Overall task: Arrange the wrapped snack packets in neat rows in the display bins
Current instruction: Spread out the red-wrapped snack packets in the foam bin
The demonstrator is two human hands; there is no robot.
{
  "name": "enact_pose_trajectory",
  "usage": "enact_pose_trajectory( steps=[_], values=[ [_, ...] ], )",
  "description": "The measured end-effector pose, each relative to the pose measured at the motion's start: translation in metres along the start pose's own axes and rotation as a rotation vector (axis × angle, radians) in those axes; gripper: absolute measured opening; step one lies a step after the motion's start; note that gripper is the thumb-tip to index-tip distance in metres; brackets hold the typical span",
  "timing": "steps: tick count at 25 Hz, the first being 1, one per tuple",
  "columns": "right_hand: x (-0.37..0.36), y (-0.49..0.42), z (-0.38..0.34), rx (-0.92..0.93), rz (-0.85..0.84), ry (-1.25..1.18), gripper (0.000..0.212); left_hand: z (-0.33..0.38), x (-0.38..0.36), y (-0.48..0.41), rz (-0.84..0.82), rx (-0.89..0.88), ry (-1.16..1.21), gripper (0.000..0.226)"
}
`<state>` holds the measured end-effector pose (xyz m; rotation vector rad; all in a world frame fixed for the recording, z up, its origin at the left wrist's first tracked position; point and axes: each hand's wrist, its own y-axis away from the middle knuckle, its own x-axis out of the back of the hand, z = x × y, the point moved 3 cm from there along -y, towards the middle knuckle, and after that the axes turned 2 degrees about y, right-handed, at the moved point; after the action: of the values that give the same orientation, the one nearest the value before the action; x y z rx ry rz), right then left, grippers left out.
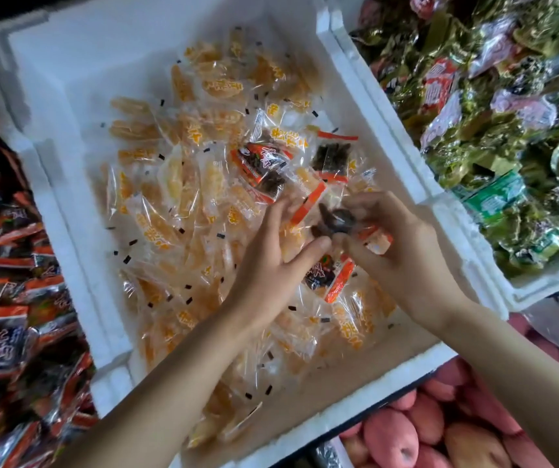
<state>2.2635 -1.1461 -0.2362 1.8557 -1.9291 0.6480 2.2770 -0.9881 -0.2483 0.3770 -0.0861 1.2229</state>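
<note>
Head view — Op1: near edge first. Peaches (406,440) are sitting just below the white foam bin (79,79). Both forearms are crossing its front rim over the yellow packets (170,197). A dragging arm is likely going to sweep some over the rim.

Op2: Hands?

Op1: Right hand (406,255) is curling its fingers round a dark red-ended packet (333,222), holding it just above the yellow pile. Left hand (268,261) is reaching in with fingers apart and the thumb tip touching the packet, not wrapping it. The frame is blurring there.

Op2: So a handover slip.

Op1: Yes. The film is looking slick, and if it drops it is going straight back among the yellows. Another dark stray (325,275) is lying under the hands, and two more (261,167) (332,160) are lying further in.

Op2: Destination?

Op1: I'm guessing the red-and-dark packets bin (8,298) on the left. The green-gold packets (507,146) are sitting closer to the right hand, so misfiling is the other risk. Rows aren't forming yet.
</note>
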Motion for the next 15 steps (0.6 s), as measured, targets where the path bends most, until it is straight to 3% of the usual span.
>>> enact_pose_trajectory(
  steps=[3,6,9,15],
  values=[
    [0.0,0.014,0.0,-0.009,-0.131,-0.104,0.027,0.009,0.001,0.007,0.022,-0.024,0.008,0.03],
    [0.006,0.017,0.023,0.004,-0.066,0.201,0.045,0.003,0.005,0.015,0.088,0.016,-0.11,0.026],
    [0.004,0.007,0.05,-0.212,-0.116,0.407,0.066,-0.005,0.006,0.02,0.138,0.087,-0.12,0.026],
    [-0.005,-0.006,0.052,-0.228,0.006,0.413,0.035,-0.004,0.001,0.024,0.196,0.086,-0.047,0.024]
  ],
)
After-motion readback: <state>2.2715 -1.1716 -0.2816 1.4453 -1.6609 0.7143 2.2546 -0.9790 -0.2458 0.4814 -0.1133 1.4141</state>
